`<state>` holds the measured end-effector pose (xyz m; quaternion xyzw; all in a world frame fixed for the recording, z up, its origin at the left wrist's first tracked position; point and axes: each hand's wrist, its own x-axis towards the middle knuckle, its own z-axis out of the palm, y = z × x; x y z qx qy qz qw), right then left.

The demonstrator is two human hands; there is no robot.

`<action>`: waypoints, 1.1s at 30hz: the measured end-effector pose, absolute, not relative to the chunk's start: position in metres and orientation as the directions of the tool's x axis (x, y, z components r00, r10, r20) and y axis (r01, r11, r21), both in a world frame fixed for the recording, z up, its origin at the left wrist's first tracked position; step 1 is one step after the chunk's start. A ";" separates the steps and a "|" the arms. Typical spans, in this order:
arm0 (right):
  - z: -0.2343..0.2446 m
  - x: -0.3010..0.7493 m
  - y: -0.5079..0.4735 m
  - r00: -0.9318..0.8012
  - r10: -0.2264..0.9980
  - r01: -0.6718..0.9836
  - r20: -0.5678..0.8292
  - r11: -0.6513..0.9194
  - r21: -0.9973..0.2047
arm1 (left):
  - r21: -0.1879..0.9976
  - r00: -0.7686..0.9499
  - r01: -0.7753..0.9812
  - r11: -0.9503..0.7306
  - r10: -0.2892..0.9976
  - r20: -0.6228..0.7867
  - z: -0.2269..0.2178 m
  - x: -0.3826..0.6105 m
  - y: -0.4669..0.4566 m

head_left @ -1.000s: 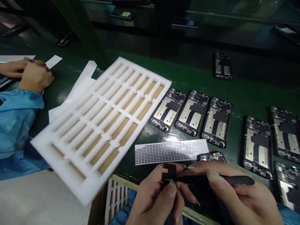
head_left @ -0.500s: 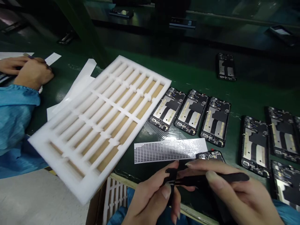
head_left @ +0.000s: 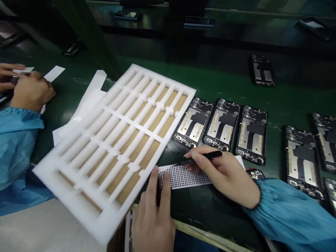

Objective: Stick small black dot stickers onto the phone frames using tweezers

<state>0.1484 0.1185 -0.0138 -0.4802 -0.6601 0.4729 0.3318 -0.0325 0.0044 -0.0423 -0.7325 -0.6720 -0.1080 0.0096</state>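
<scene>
Pinching black tweezers (head_left: pixel 216 154) between thumb and fingers, the right hand (head_left: pixel 225 175) keeps their tips near the upper edge of a white sheet (head_left: pixel 189 178) covered in black dots, which lies on the green counter (head_left: pixel 210 206). The left hand (head_left: pixel 154 217) rests two slightly spread fingers at the sheet's left end, a dark item showing between them, though whether it is gripped I cannot tell. Three opened phones (head_left: pixel 222 124) lie side by side beyond the sheet, right of the slotted foam tray (head_left: pixel 105 224).
</scene>
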 end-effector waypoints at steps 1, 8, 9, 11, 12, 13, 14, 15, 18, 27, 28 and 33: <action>-0.019 0.146 0.120 -0.326 0.945 0.293 -0.034 0.067 -0.954 | 0.104 0.095 0.988 -0.111 0.984 0.151 -0.043 -0.033 0.006; -0.028 0.150 0.125 -0.358 0.932 0.282 -0.059 0.047 -0.958 | 0.010 0.183 0.983 -0.185 0.977 0.111 -0.036 -0.033 0.013; -0.027 0.151 0.125 -0.373 0.926 0.289 -0.053 0.062 -0.955 | -0.003 0.197 0.980 -0.198 0.974 0.114 -0.035 -0.034 0.014; -0.027 0.152 0.125 -0.392 0.919 0.299 -0.033 0.094 -0.949 | -0.016 0.219 0.976 -0.219 0.969 0.115 -0.034 -0.035 0.016; -0.027 0.153 0.125 -0.401 0.916 0.305 -0.012 0.121 -0.945 | -0.014 0.228 0.974 -0.228 0.967 0.116 -0.033 -0.035 0.017; -0.027 0.153 0.125 -0.413 0.911 0.313 0.014 0.157 -0.937 | -0.010 0.237 0.971 -0.237 0.965 0.116 -0.033 -0.036 0.018; -0.028 0.154 0.125 -0.431 0.901 0.321 0.045 0.200 -0.926 | -0.007 0.244 0.969 -0.245 0.963 0.115 -0.032 -0.036 0.019; -0.028 0.155 0.125 -0.454 0.888 0.327 0.078 0.247 -0.912 | -0.006 0.251 0.968 -0.252 0.961 0.113 -0.031 -0.036 0.019; -0.026 0.158 0.126 -0.537 0.828 0.309 0.161 0.371 -0.876 | -0.013 0.263 0.965 -0.263 0.958 0.117 -0.030 -0.036 0.021; -0.024 0.160 0.133 -0.606 0.777 0.254 0.170 0.391 -0.885 | -0.019 0.263 0.965 -0.263 0.955 0.136 -0.032 -0.036 0.020; -0.025 0.161 0.133 -0.603 0.780 0.258 0.166 0.387 -0.885 | -0.016 0.261 0.965 -0.261 0.956 0.136 -0.032 -0.036 0.020; -0.031 0.164 0.128 -0.593 0.787 0.242 0.167 0.373 -0.896 | -0.011 0.260 0.965 -0.261 0.957 0.131 -0.033 -0.036 0.020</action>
